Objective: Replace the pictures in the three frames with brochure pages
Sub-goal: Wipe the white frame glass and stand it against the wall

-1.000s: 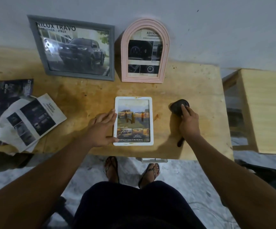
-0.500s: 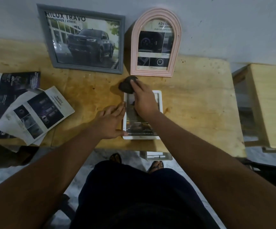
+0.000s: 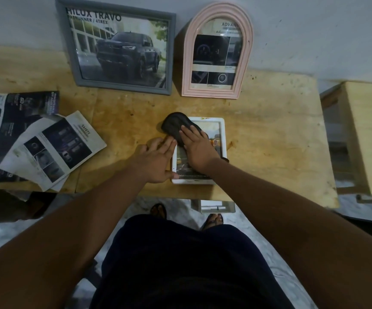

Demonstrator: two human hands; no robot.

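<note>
Wooden table (image 3: 269, 130) against a pale wall; grey frame (image 3: 171, 54) and pink arched frame (image 3: 188, 63) leaning there, both showing brochure pages. White frame (image 3: 223, 139) flat near the front edge, also filled. Right hand (image 3: 199, 150): fingers straight and together, pressing a dark cloth (image 3: 174, 127) on the glass. Left hand (image 3: 156, 160): fingers slightly spread, bracing the frame's left edge. Spare pages (image 3: 53, 150) far left. Step, seemingly: final wipe. Next: sweep the uncovered glass without sliding the frame; then stand it by the wall.

1. A pale grey wall (image 3: 314, 30) rose beyond the right hand (image 3: 199, 150), dimly lit.
2. A stained wooden table (image 3: 269, 134) lay under that hand.
3. Another wooden stand (image 3: 367, 134) stood well to its right.
4. Mottled grey floor (image 3: 9, 235) showed nearer than the hand.
</note>
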